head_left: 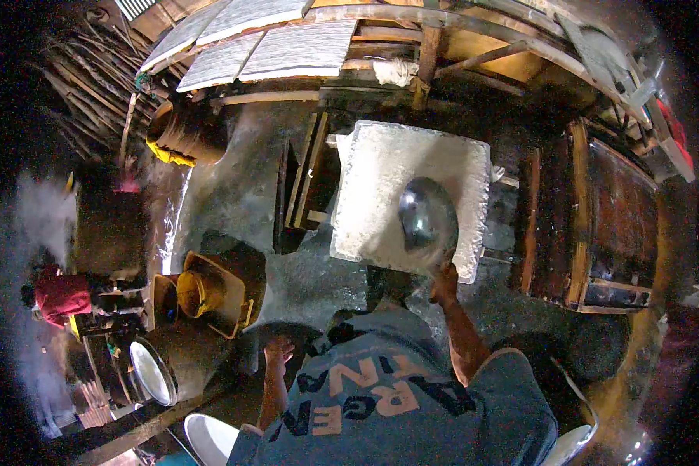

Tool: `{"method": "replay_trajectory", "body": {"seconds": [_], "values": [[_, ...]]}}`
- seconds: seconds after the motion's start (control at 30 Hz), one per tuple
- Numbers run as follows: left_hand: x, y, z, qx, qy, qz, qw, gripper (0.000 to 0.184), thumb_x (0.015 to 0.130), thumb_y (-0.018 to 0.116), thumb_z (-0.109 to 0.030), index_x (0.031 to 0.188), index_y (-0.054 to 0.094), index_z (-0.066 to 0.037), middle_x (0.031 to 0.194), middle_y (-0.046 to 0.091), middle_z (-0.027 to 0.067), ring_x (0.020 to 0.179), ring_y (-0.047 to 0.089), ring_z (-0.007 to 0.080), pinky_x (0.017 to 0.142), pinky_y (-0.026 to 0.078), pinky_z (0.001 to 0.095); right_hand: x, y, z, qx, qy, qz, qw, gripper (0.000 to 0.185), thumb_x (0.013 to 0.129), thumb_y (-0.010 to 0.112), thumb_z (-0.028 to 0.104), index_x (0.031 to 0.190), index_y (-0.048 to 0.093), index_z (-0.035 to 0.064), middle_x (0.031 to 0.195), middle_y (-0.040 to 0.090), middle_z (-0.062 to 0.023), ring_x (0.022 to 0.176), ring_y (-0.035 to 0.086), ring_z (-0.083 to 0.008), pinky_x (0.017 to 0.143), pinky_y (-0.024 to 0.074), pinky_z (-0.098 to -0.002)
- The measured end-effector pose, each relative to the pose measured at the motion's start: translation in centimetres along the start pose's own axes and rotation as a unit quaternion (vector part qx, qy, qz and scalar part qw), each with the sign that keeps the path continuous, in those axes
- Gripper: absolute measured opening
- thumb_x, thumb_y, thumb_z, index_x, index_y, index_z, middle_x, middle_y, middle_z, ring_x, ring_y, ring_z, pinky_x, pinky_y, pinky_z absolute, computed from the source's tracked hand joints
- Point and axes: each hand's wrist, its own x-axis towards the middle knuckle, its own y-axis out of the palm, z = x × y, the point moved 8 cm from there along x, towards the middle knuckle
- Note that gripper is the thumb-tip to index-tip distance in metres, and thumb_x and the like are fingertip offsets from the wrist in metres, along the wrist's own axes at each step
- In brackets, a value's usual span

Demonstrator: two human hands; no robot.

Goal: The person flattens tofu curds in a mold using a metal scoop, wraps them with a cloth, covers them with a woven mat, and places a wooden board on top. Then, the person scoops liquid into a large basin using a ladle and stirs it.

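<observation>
My right hand (444,286) grips the near edge of a shiny round metal bowl or pan (427,213). Beneath and around the metal piece is a square white surface (377,167) with rough, bumpy edges, set on a low frame. Whether the two touch is hard to tell. Down at my left side, near my body, my left hand (278,349) has its fingers apart and holds nothing.
A wooden-framed box (621,225) stands on the right. Left are a yellow container (194,293) in a square bin, a drum (190,132) and a round white basin (151,371). Pale sheets (295,50) lie on a rack ahead; wooden boards (307,171) stand left of the white surface.
</observation>
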Motion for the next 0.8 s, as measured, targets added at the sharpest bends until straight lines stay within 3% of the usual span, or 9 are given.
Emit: {"method": "replay_trajectory", "body": {"seconds": [0.1, 0.17, 0.23, 0.4, 0.5, 0.53, 0.63, 0.7, 0.8], "values": [[-0.8, -0.5, -1.2, 0.008, 0.002, -0.028, 1.0, 0.037, 0.079, 0.062, -0.044, 0.101, 0.056, -0.013, 0.084, 0.063, 0.0008, 0.071, 0.064, 0.0159, 0.055, 0.048, 0.0331, -4.4, 2.6, -5.2, 0.097, 0.366, 0.057, 0.924, 0.013, 0.085, 0.054, 0.018, 0.096, 0.052, 0.0101, 0.071, 0.046, -0.0004, 0.054, 0.046, -0.016, 0.045, 0.0399, -0.0325], [-0.7, -0.5, -0.7, -0.007, -0.014, -0.01, 1.0, 0.037, 0.08, 0.062, -0.044, 0.1, 0.056, -0.014, 0.085, 0.063, 0.0009, 0.071, 0.064, 0.016, 0.054, 0.047, 0.0322, -4.7, 4.8, -4.9, -0.045, 0.198, 0.18, 0.963, 0.018, 0.088, 0.049, 0.025, 0.096, 0.052, 0.009, 0.071, 0.049, -0.003, 0.054, 0.048, -0.0163, 0.047, 0.0417, -0.0331], [-1.1, -0.9, 0.0, -0.019, -0.03, -0.021, 0.999, 0.035, 0.08, 0.062, -0.042, 0.099, 0.056, -0.014, 0.085, 0.063, 0.0013, 0.072, 0.064, 0.0164, 0.053, 0.047, 0.0311, -6.3, 7.7, -3.3, -0.183, 0.016, 0.29, 0.939, 0.027, 0.091, 0.043, 0.033, 0.096, 0.052, 0.008, 0.07, 0.053, -0.0056, 0.054, 0.049, -0.0166, 0.049, 0.0435, -0.0337], [-2.7, -1.3, 1.6, -0.048, -0.005, -0.013, 0.999, 0.033, 0.081, 0.063, -0.038, 0.102, 0.056, -0.013, 0.09, 0.063, 0.0034, 0.073, 0.064, 0.0186, 0.053, 0.048, 0.0294, -8.8, 9.9, 0.2, 0.157, 0.431, 0.305, 0.834, 0.02, 0.086, 0.048, 0.021, 0.093, 0.051, 0.0028, 0.069, 0.054, -0.0083, 0.051, 0.049, -0.0185, 0.05, 0.0449, -0.0339], [-3.5, -1.1, 1.4, -0.02, -0.016, -0.031, 0.999, 0.034, 0.082, 0.062, -0.036, 0.106, 0.055, -0.012, 0.091, 0.062, 0.0046, 0.076, 0.064, 0.0194, 0.054, 0.048, 0.0305, -10.5, 11.2, -5.3, 0.416, 0.585, 0.196, 0.669, 0.015, 0.083, 0.052, 0.014, 0.09, 0.049, 0.0009, 0.065, 0.051, -0.0081, 0.048, 0.048, -0.019, 0.049, 0.0452, -0.0332], [-2.3, -1.5, 1.9, 0.003, 0.048, 0.009, 0.999, 0.034, 0.082, 0.062, -0.035, 0.107, 0.055, -0.012, 0.091, 0.062, 0.0049, 0.076, 0.064, 0.0194, 0.055, 0.049, 0.0308, -10.7, 11.8, -6.9, 0.491, 0.621, 0.153, 0.592, 0.015, 0.082, 0.053, 0.012, 0.089, 0.049, 0.0003, 0.063, 0.05, -0.008, 0.047, 0.047, -0.0191, 0.048, 0.0453, -0.033], [0.9, -3.3, 5.5, -0.027, 0.1, 0.077, 0.992, 0.034, 0.083, 0.061, -0.033, 0.108, 0.055, -0.012, 0.091, 0.062, 0.0057, 0.076, 0.064, 0.0193, 0.055, 0.049, 0.0314, -6.5, 9.1, -7.0, 0.405, 0.532, 0.172, 0.723, 0.023, 0.083, 0.056, 0.024, 0.085, 0.049, 0.0024, 0.063, 0.049, -0.0064, 0.047, 0.047, -0.0182, 0.046, 0.0441, -0.0318], [0.1, -2.7, 5.9, -0.175, -0.052, 0.053, 0.982, 0.033, 0.083, 0.061, -0.032, 0.108, 0.055, -0.011, 0.091, 0.062, 0.0059, 0.076, 0.063, 0.0191, 0.055, 0.049, 0.0315, -3.4, 6.0, -2.3, 0.305, 0.467, 0.145, 0.817, 0.029, 0.083, 0.058, 0.032, 0.083, 0.048, 0.0037, 0.063, 0.049, -0.0053, 0.047, 0.048, -0.0176, 0.044, 0.0433, -0.0313], [0.1, -2.5, 5.4, -0.135, -0.085, 0.018, 0.987, 0.034, 0.083, 0.061, -0.034, 0.108, 0.054, -0.011, 0.09, 0.062, 0.0054, 0.075, 0.063, 0.0191, 0.055, 0.048, 0.0321, 1.2, 1.9, -2.4, 0.151, 0.436, 0.114, 0.88, 0.037, 0.082, 0.061, 0.041, 0.083, 0.049, 0.0058, 0.061, 0.048, -0.0038, 0.044, 0.047, -0.0175, 0.04, 0.0415, -0.0315]]}}
